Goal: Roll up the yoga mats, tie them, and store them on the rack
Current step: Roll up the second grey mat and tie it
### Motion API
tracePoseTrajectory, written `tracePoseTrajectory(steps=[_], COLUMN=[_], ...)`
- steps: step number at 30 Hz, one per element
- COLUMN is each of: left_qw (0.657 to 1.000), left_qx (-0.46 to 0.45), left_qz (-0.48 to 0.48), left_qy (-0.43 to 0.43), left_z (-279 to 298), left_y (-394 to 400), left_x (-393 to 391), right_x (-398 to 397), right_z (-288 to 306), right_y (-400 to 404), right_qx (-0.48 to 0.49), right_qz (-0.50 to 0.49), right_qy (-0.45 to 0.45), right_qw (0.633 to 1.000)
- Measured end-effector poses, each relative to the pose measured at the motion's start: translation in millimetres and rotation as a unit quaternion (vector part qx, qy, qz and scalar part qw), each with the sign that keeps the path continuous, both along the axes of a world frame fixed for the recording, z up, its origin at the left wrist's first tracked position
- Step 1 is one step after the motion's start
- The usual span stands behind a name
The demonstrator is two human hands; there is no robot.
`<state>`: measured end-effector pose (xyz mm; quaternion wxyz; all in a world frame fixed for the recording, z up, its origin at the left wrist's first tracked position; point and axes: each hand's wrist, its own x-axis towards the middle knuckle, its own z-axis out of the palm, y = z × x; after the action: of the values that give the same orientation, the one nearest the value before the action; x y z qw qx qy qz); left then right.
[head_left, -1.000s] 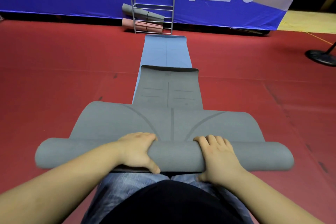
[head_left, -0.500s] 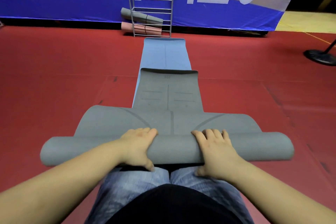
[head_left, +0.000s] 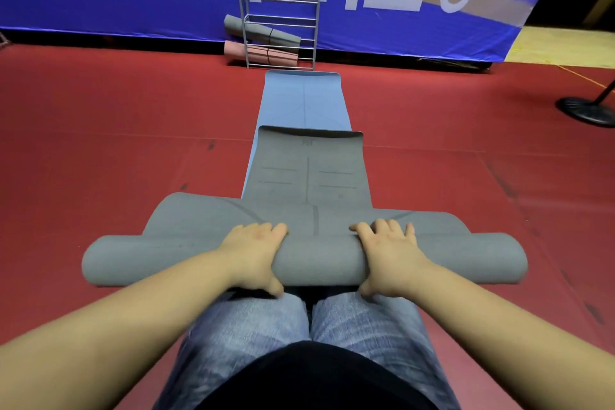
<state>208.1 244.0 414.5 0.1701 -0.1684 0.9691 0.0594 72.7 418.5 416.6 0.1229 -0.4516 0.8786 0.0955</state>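
Both hands clamp the rolled part of the grey mat (head_left: pixel 309 260) just past the knees: left hand (head_left: pixel 256 253) and right hand (head_left: pixel 389 256) lie on top w/ fingers curled over the far side, thumbs tucked under the near edge. The unrolled part runs fwd onto a blue mat (head_left: pixel 304 100) on the red floor (head_left: pixel 100 143). Far back, the metal rack (head_left: pixel 281 27) holds a rolled grey mat (head_left: pixel 263 31) above a rolled pink mat (head_left: pixel 259 52), both probably tied, too small to tell.
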Motion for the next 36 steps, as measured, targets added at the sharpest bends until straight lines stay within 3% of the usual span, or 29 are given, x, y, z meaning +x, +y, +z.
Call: tracePoseTrajectory(steps=[2, 4, 9, 11, 15, 18, 21, 24, 27, 31, 36], left_qw=[0.998, 0.996, 0.993, 0.989, 0.994, 1.0, 0.997, 0.995, 0.988, 0.995, 0.996], left_qx=[0.058, 0.06, -0.117, -0.147, -0.105, -0.015, 0.029, -0.058, -0.148, -0.1, 0.022], left_qz=[0.013, 0.013, -0.02, -0.009, 0.001, 0.008, 0.015, -0.006, -0.028, -0.008, -0.005], left_qy=[-0.035, -0.059, -0.012, 0.012, 0.027, -0.019, -0.075, -0.077, -0.021, 0.0, -0.088], left_z=[6.4, 9.3, 2.0, -5.8, -7.3, 2.0, 9.0, 12.0, 1.7, -4.0, 6.0], left_y=[-8.2, -10.7, 6.3, 10.7, -3.5, -19.3, -27.7, -20.6, -8.5, -19.6, -43.5], left_x=[-7.4, -12.9, -6.0, -1.5, -8.7, -21.8, -33.6, -38.5, -36.3, -40.8, -64.4], right_x=[4.1, 5.8, -10.4, -16.5, -19.0, -11.8, -8.3, -21.2, -32.5, -40.1, -46.1], right_z=[-4.5, -13.4, -13.1, -9.3, 0.9, 0.7, -8.9, -12.2, -12.0, -10.3, 0.5], right_y=[4.6, 6.9, -5.6, -12.1, -17.9, -13.7, -14.5, -22.1, -30.2, -40.4, -43.3], right_qx=[-0.007, -0.02, -0.029, -0.014, 0.008, -0.008, -0.005, -0.028, -0.028, 0.003, 0.008], right_qz=[0.008, 0.014, -0.006, 0.0, 0.001, 0.011, 0.017, 0.001, -0.001, 0.005, 0.038], right_qy=[0.044, 0.05, 0.003, -0.023, -0.021, 0.056, 0.054, 0.016, -0.009, -0.025, -0.003], right_qw=[0.999, 0.998, 1.0, 1.0, 1.0, 0.998, 0.998, 0.999, 1.0, 1.0, 0.999])
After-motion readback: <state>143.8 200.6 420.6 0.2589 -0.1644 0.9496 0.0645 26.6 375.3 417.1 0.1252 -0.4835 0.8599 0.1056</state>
